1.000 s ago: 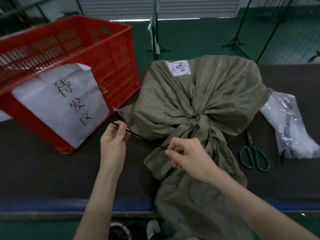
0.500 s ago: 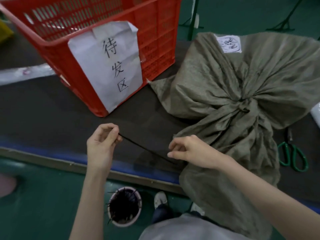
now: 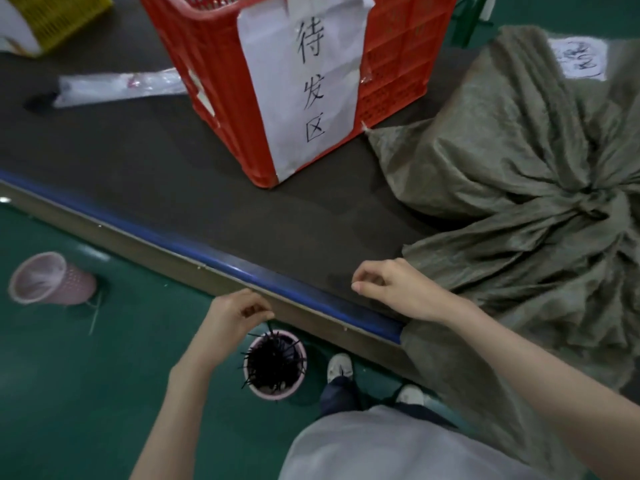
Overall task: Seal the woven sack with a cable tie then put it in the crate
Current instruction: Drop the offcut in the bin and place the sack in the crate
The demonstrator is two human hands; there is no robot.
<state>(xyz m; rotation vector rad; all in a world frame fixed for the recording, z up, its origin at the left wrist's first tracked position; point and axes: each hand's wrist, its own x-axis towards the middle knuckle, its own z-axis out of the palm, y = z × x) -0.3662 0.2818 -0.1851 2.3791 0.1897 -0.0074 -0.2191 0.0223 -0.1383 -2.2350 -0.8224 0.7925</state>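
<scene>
The olive woven sack [image 3: 502, 174] lies on the right of the dark table [image 3: 173, 161], its neck gathered and its loose end hanging over the front edge. The red crate [image 3: 391, 64] with a white paper sign stands behind and to the left of it. My left hand [image 3: 235, 315] is below the table edge, pinching a thin black cable tie [image 3: 269, 326] that points down into a pink cup of black ties [image 3: 275, 367] on the floor. My right hand [image 3: 391, 287] hovers over the table edge beside the sack, fingertips pinched together with nothing seen in them.
A clear plastic bag [image 3: 117, 84] lies on the table left of the crate. A yellow crate [image 3: 59, 15] sits at the far left. A second pink cup [image 3: 52, 280] lies tipped on the green floor. My feet [image 3: 339, 365] stand by the table's blue edge.
The tie no longer spans both hands; my right hand has let go of it. My left hand has carried it down below the table edge, over the cup. The view has swung left and down.
</scene>
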